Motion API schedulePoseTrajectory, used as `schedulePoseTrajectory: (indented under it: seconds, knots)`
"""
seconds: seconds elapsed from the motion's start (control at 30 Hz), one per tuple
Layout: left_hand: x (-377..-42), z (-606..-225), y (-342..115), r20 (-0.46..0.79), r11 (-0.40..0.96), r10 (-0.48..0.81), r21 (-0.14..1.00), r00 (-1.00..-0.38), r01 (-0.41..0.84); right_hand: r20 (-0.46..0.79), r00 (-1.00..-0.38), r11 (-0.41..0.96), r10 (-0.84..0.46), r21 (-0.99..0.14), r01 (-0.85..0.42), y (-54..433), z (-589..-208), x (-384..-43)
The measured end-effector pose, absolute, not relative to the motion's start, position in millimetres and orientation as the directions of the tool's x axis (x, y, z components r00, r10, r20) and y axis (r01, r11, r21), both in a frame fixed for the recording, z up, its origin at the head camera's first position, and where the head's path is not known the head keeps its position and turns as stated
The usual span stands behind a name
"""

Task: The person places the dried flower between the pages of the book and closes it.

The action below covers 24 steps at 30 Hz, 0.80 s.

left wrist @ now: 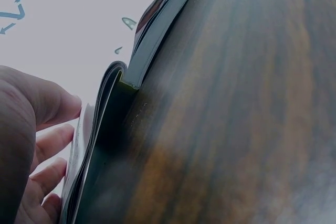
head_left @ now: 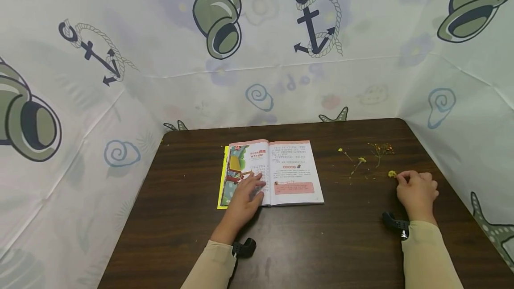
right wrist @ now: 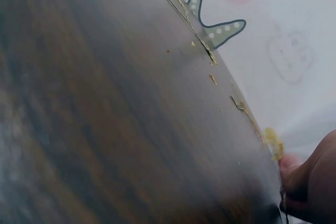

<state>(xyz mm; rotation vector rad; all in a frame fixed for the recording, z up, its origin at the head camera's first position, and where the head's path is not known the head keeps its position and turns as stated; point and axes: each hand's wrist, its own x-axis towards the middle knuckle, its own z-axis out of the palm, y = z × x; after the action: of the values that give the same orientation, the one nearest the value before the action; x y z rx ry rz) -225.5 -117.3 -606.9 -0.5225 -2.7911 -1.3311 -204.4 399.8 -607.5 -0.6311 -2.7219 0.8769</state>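
An open book with a yellow edge lies on the dark wooden table. My left hand rests on its left page, fingers spread and straight; in the left wrist view the fingertips touch the page near the fold. At the right, my right hand pinches a small yellow flower between thumb and forefinger. The right wrist view shows the yellow bloom at the fingertips, low over the tabletop.
Between the book and my right hand lie a thin yellow-flowered sprig, another small sprig and a branching sprig with orange tips. Small bits are scattered round them. A printed white cloth hangs behind and beside the table.
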Motion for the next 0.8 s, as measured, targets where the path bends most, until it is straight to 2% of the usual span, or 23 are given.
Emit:
schedulePoseTrajectory:
  seconds: [0.43,0.8]
  knots:
    - [-224,-605,-117,0.141,0.589,0.291,0.753,-0.946,0.293,0.082,-0.822,0.64,0.564,-0.672,0.372,396,-603,-204]
    - [-224,-606,-118,0.144,0.588,0.299,0.751,-0.943,0.301,0.143,-0.803,0.613,0.578,-0.726,0.311,391,-596,-197]
